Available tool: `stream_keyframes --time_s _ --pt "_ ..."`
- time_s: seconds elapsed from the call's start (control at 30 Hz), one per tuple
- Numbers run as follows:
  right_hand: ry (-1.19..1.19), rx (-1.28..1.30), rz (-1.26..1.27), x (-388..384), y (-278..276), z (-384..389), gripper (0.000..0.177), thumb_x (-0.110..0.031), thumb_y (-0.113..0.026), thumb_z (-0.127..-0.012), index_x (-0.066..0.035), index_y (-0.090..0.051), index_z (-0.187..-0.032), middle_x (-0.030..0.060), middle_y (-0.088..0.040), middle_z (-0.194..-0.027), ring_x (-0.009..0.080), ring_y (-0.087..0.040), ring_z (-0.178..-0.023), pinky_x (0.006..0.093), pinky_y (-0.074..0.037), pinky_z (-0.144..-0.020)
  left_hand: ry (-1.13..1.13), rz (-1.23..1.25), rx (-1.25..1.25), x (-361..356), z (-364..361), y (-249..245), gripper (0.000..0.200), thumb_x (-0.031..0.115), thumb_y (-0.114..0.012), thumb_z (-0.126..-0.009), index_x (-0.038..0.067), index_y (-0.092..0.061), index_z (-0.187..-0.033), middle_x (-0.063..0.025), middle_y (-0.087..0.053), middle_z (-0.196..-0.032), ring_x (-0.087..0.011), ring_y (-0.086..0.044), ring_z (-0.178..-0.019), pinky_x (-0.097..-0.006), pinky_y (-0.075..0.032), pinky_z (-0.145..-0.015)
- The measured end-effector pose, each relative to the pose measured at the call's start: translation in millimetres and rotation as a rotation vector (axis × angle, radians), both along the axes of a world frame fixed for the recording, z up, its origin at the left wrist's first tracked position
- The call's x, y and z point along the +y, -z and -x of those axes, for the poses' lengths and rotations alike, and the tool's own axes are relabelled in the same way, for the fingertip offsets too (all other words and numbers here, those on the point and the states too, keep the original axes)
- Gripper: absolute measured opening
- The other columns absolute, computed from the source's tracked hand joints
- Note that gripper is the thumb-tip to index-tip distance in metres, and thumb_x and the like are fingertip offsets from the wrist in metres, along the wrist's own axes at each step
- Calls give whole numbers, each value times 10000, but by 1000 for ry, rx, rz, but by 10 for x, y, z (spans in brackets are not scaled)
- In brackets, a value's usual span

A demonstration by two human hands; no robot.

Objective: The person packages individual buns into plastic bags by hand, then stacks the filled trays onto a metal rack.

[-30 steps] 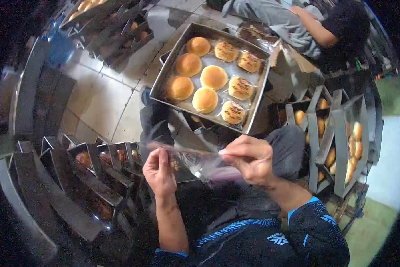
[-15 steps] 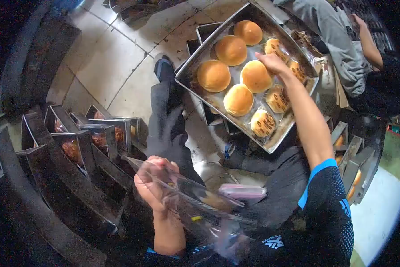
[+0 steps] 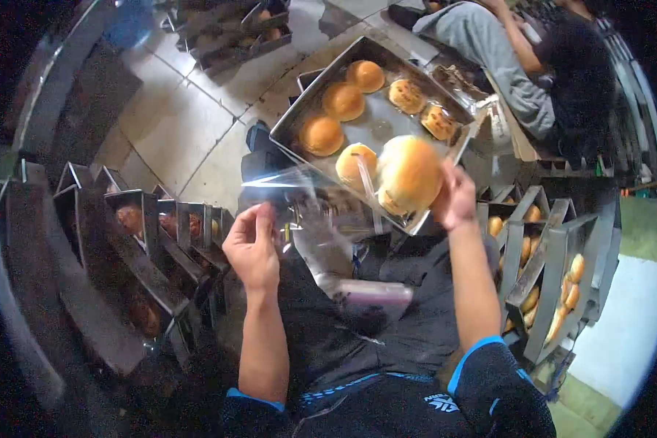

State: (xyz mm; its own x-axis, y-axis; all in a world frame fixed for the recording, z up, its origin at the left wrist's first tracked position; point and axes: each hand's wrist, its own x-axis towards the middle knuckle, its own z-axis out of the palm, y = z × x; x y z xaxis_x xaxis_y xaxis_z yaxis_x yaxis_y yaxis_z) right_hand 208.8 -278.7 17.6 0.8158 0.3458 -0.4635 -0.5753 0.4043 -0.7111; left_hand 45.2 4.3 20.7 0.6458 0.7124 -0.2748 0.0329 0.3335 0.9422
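My right hand (image 3: 457, 197) grips a round golden bun (image 3: 410, 174), lifted over the near corner of a metal baking tray (image 3: 304, 104). Between finger and thumb, my left hand (image 3: 254, 244) pinches a clear plastic bag (image 3: 299, 179) that stretches toward the bun and is smeared by motion. Bare buns (image 3: 343, 101) lie along the tray's left side. At its far right are wrapped buns (image 3: 406, 95) in printed clear bags. Another bun (image 3: 356, 163) rests just behind the lifted one, partly covered by the plastic.
Stacked metal trays with bread (image 3: 130, 219) stand on my left, and more racks of rolls (image 3: 531, 241) on my right. A pinkish packet (image 3: 376, 293) lies on my lap. At the upper right another person in grey trousers (image 3: 482, 51) sits close to the tray.
My right hand has picked a bun out of the tray and brought it toward me. My left hand has risen slightly, spreading the plastic bag toward the bun. The view has shifted.
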Motion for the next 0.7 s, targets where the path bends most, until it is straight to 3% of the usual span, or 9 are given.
stream_keyframes --time_s 0.03,0.13,0.17,0.27,0.3,0.37,0.53,0.57,0.7 --pt "-222 -102 -167 43 -182 280 609 -262 -611 -812 24 -464 -1328 148 -558 -1295 262 -550 -1190 395 -404 -1058 1 -64 31 -49 33 -4 139 142 -666 -915 3 -662 -911 12 -617 -745 -24 -479 -555 -174 -366 -489" --pt "-473 -272 82 239 -605 974 614 -47 -749 -773 55 -472 -1311 101 -602 -1229 174 -575 -1117 325 -453 -974 117 -236 -77 -238 182 -87 118 93 -666 -908 -19 -672 -945 14 -631 -794 -48 -558 -698 -182 -444 -642" --pt "-399 -357 106 273 -692 1183 591 -31 -737 -776 49 -483 -1304 100 -617 -1209 161 -575 -1110 321 -454 -970 216 -336 -46 -244 292 -65 315 267 -575 -974 -5 -616 -1129 -22 -619 -889 -79 -566 -753 -199 -441 -647" --pt "-347 -754 520 315 -1097 1658 556 38 -674 -770 7 -512 -1301 123 -641 -1189 199 -598 -1119 329 -453 -978 86 40 -124 -545 461 -648 619 525 -423 -979 11 -479 -1319 -107 -608 -1096 -186 -599 -974 -300 -485 -825" --pt "-298 -1107 578 343 -1091 1773 621 112 -606 -721 -28 -513 -1319 169 -597 -1254 295 -590 -1159 354 -458 -989 143 305 -254 -640 536 -710 711 592 -359 -958 10 -415 -1363 -138 -579 -1170 -235 -572 -1061 -352 -464 -899" --pt "-405 -1501 599 483 -1162 1876 596 35 -581 -743 -27 -499 -1331 206 -483 -1375 387 -444 -1296 454 -373 -1074 276 577 -495 -850 679 -1016 720 574 -337 -969 -25 -396 -1365 -171 -559 -1240 -289 -575 -1110 -401 -457 -972" --pt "-388 -1799 710 507 -1506 2053 528 -187 -549 -836 -84 -503 -1352 179 -421 -1447 374 -369 -1360 522 -287 -1123 144 46 -524 -1225 998 -1424 859 540 -504 -892 -25 -197 -1462 -217 -423 -1379 -323 -462 -1248 -414 -391 -1041" --pt "-366 -1814 685 470 -1569 2090 524 -242 -530 -844 -125 -511 -1354 166 -413 -1457 357 -386 -1354 504 -293 -1127 180 178 -642 -1273 1204 -1222 851 542 -410 -885 -48 -206 -1464 -245 -331 -1469 -353 -358 -1353 -462 -320 -1110" --pt "-523 -2005 652 355 -1652 2175 504 -228 -522 -824 -148 -541 -1321 194 -412 -1443 389 -375 -1354 518 -291 -1125 406 505 -987 -986 1089 -1841 905 524 -519 -833 15 -158 -1487 -225 -324 -1473 -372 -376 -1325 -465 -358 -1088"
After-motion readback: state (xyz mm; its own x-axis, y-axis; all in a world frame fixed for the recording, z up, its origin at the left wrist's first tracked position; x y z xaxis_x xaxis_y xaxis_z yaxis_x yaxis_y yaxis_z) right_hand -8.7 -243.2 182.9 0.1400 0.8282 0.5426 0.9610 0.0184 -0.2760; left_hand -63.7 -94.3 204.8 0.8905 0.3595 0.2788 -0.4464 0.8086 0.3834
